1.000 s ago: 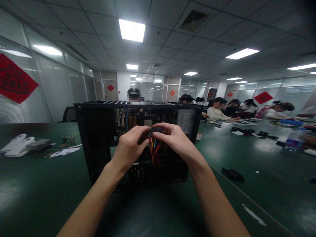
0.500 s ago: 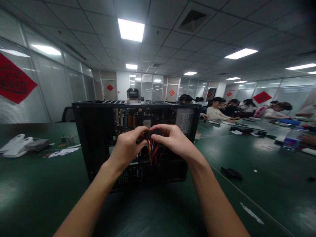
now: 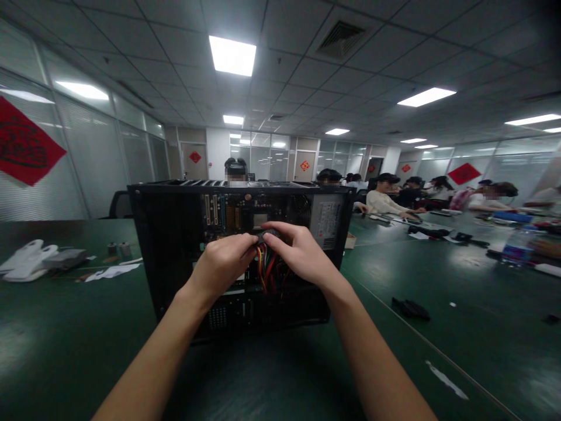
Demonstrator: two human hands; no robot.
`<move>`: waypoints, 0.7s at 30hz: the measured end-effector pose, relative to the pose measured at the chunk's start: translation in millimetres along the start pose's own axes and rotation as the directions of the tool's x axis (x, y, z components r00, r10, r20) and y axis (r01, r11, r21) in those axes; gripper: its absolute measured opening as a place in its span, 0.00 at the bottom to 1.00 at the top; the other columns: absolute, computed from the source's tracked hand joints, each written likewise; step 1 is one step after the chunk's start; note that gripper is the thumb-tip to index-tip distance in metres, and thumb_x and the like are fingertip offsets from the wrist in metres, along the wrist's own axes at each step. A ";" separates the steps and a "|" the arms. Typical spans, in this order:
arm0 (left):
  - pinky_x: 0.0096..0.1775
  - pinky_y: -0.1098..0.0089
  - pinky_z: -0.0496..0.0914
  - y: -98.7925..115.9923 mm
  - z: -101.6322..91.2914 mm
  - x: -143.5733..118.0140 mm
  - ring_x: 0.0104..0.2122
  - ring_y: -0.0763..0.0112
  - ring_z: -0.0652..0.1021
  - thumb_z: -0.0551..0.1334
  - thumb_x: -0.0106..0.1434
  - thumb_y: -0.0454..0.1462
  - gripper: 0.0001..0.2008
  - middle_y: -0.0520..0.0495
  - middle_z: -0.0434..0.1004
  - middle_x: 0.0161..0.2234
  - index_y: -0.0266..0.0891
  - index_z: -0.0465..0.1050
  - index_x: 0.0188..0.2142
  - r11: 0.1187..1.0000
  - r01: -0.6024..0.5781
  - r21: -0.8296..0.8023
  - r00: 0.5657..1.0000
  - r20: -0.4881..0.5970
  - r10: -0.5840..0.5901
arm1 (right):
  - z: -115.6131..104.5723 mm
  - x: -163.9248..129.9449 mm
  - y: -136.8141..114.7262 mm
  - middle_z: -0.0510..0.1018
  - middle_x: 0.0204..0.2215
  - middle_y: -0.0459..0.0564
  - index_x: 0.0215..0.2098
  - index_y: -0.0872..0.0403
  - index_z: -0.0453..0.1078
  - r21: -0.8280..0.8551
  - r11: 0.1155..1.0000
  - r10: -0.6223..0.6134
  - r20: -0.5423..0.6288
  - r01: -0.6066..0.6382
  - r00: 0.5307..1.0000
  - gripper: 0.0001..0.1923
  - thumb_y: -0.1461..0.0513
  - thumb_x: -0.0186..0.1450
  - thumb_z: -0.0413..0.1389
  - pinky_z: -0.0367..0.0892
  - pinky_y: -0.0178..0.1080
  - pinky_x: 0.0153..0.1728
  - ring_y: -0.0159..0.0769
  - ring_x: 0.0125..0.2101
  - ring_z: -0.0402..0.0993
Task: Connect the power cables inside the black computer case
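An open black computer case (image 3: 164, 245) stands upright on the green table in front of me, its inside facing me. My left hand (image 3: 225, 257) and my right hand (image 3: 302, 248) meet at its middle, closed on a dark cable connector (image 3: 262, 237). From it hangs a bundle of red, yellow, black and green wires (image 3: 266, 269). Behind and above my fingers shows the motherboard (image 3: 245, 210) with its slots and a square metal plate. A labelled power supply (image 3: 328, 219) sits at the case's upper right. My fingers partly hide the connector.
On the left lie a white plastic bag (image 3: 30, 260), a grey box (image 3: 65, 259), small metal cylinders (image 3: 125, 251) and paper (image 3: 111, 271). To the right are a black cloth-like item (image 3: 411, 309), a plastic strip (image 3: 446, 379) and a water bottle (image 3: 517, 248). Several people sit farther back.
Both hands have shifted slightly; my left fingers have drawn closer around the connector and my right hand has moved a little left. The wire bundle has swung slightly left.
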State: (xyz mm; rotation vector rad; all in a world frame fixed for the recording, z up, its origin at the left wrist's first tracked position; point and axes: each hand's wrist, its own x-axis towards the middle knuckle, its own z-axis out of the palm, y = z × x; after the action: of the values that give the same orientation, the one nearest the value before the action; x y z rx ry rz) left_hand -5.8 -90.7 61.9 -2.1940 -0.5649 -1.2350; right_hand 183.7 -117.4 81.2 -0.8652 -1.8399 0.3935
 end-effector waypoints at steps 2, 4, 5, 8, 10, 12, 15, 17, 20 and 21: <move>0.38 0.71 0.75 -5.0 2.1 -2.6 0.33 0.69 0.81 0.59 0.66 0.34 0.05 0.46 0.81 0.34 0.37 0.73 0.39 1.000 -0.004 0.014 1.000 0.026 0.003 | 2.6 -0.7 7.1 0.74 0.51 0.55 0.54 0.55 0.69 -0.132 0.984 -0.128 -0.039 0.122 0.991 0.18 0.63 0.69 0.48 0.62 0.45 0.57 0.39 0.52 0.69; 0.38 0.70 0.75 -10.4 4.8 -5.4 0.34 0.67 0.81 0.58 0.65 0.34 0.06 0.45 0.81 0.35 0.37 0.73 0.40 0.999 0.032 0.024 0.997 0.065 -0.033 | 5.8 -1.4 14.3 0.69 0.56 0.55 0.58 0.53 0.66 -0.272 0.933 -0.244 0.003 0.235 0.970 0.23 0.69 0.67 0.45 0.58 0.46 0.60 0.39 0.57 0.63; 0.38 0.69 0.75 -12.9 6.4 -6.9 0.34 0.66 0.82 0.58 0.65 0.34 0.06 0.44 0.82 0.35 0.37 0.74 0.40 0.998 0.056 0.028 0.994 0.091 -0.059 | 7.9 -1.7 17.5 0.67 0.57 0.55 0.59 0.53 0.64 -0.335 0.901 -0.273 0.054 0.275 0.961 0.26 0.71 0.65 0.44 0.58 0.46 0.61 0.39 0.58 0.61; 0.37 0.66 0.76 -19.7 13.3 -12.0 0.33 0.63 0.82 0.58 0.65 0.34 0.08 0.43 0.82 0.35 0.36 0.75 0.40 0.990 0.138 0.031 0.974 0.175 -0.141 | 16.9 -2.3 25.5 0.66 0.57 0.56 0.61 0.54 0.61 -0.489 0.817 -0.245 0.185 0.305 0.952 0.27 0.72 0.64 0.46 0.62 0.45 0.58 0.41 0.58 0.61; 0.39 0.65 0.76 -23.2 20.5 -16.4 0.36 0.61 0.82 0.58 0.64 0.33 0.09 0.42 0.82 0.38 0.38 0.75 0.42 0.984 0.180 0.000 0.959 0.223 -0.175 | 24.6 -2.2 30.6 0.67 0.56 0.56 0.60 0.54 0.62 -0.586 0.767 -0.178 0.194 0.259 0.965 0.24 0.70 0.66 0.46 0.66 0.44 0.54 0.42 0.55 0.62; 0.44 0.63 0.75 -26.4 29.8 -21.6 0.42 0.59 0.81 0.59 0.63 0.32 0.12 0.42 0.81 0.42 0.40 0.76 0.45 0.977 0.207 -0.050 0.946 0.263 -0.187 | 31.4 -1.7 37.2 0.68 0.54 0.56 0.57 0.52 0.65 -0.680 0.706 -0.102 0.176 0.196 0.979 0.21 0.68 0.68 0.45 0.69 0.43 0.48 0.43 0.52 0.64; 0.47 0.61 0.74 -31.4 45.0 -30.8 0.48 0.58 0.79 0.58 0.63 0.31 0.14 0.43 0.81 0.44 0.43 0.76 0.46 0.960 0.252 -0.124 0.918 0.345 -0.196 | 35.8 -0.5 51.4 0.70 0.49 0.57 0.51 0.51 0.70 -0.765 0.630 0.000 0.172 0.133 0.985 0.16 0.66 0.69 0.46 0.70 0.41 0.41 0.44 0.49 0.65; 0.46 0.63 0.74 -35.1 53.2 -36.9 0.46 0.58 0.79 0.57 0.64 0.30 0.15 0.44 0.81 0.43 0.43 0.77 0.46 0.947 0.289 -0.142 0.889 0.407 -0.211 | 34.1 0.5 63.8 0.70 0.46 0.57 0.49 0.52 0.71 -0.761 0.639 0.043 0.187 0.117 0.981 0.14 0.65 0.69 0.47 0.69 0.40 0.40 0.43 0.48 0.66; 0.43 0.65 0.74 -40.2 60.5 -43.9 0.43 0.59 0.81 0.56 0.65 0.31 0.14 0.43 0.82 0.42 0.42 0.77 0.45 0.936 0.341 -0.089 0.844 0.466 -0.264 | 27.6 1.0 84.5 0.71 0.45 0.55 0.47 0.54 0.72 -0.709 0.700 0.067 0.185 0.086 0.980 0.13 0.65 0.68 0.49 0.67 0.38 0.44 0.40 0.47 0.68; 0.42 0.65 0.73 -41.4 62.1 -45.4 0.43 0.58 0.81 0.56 0.65 0.32 0.14 0.43 0.82 0.42 0.42 0.77 0.45 0.934 0.352 -0.061 0.832 0.477 -0.283 | 25.3 0.6 91.0 0.70 0.46 0.55 0.47 0.54 0.72 -0.693 0.718 0.071 0.173 0.070 0.982 0.13 0.66 0.67 0.50 0.65 0.38 0.46 0.40 0.47 0.68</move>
State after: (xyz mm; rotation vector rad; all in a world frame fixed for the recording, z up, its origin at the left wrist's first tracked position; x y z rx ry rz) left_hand -13.3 -23.2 6.9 -2.6171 -1.1043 -0.9178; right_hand 195.7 -51.3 14.7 -1.3725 -2.2001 -0.2776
